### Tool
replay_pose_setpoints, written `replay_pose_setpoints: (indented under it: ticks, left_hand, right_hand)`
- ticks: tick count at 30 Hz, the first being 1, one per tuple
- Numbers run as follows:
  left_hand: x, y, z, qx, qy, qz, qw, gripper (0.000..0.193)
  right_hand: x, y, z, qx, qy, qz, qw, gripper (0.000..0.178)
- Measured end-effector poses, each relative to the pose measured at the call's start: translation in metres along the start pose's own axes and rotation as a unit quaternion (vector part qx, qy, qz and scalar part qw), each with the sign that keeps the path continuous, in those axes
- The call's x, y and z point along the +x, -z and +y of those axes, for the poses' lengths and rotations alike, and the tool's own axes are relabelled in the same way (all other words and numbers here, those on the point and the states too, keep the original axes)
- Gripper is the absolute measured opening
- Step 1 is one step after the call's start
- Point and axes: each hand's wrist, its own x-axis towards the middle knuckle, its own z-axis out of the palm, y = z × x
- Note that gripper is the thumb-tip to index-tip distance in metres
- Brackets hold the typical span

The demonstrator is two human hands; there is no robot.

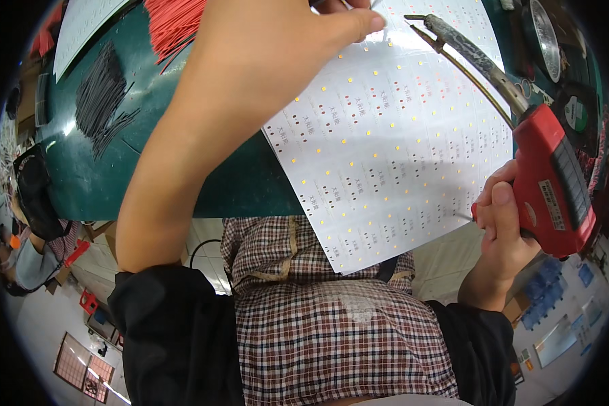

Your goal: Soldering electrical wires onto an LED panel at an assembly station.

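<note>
Red soldering gun (555, 183) is gripped in the right hand (506, 227), its tip over the white dotted sheet (399, 149) overhanging the green surface (243, 186). Whether the left hand (311, 40), above the sheet, pinches anything, I cannot tell.

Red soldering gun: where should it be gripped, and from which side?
Take the red soldering gun by its thick red end, where the right hand wraps it, coming from the wearer's side: the slim metal barrel points away and leftward, so this probably keeps the hold clear of its possibly hot tip.
</note>
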Motion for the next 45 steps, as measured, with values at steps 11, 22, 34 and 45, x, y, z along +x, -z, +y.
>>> replay_pose_setpoints:
  ticks: [11,22,34,45]
  left_hand:
    - [-0.004,-0.013,-0.007,0.212,0.001,0.011,0.977,0.027]
    - [-0.001,-0.012,-0.012,0.224,-0.003,0.004,0.975,0.028]
    - [0.001,-0.011,-0.007,0.239,0.021,-0.01,0.971,0.03]
    - [-0.004,-0.013,-0.008,0.243,-0.061,0.037,0.967,0.022]
  right_hand:
    - [-0.001,-0.002,0.002,-0.034,0.002,-0.055,0.998,0.033]
    - [-0.001,-0.002,0.007,-0.044,0.033,-0.081,0.995,0.031]
    - [0.002,0.004,0.01,-0.005,0.037,-0.037,0.999,0.026]
    - [0.004,0.002,0.004,-0.024,-0.01,0.027,0.999,0.032]
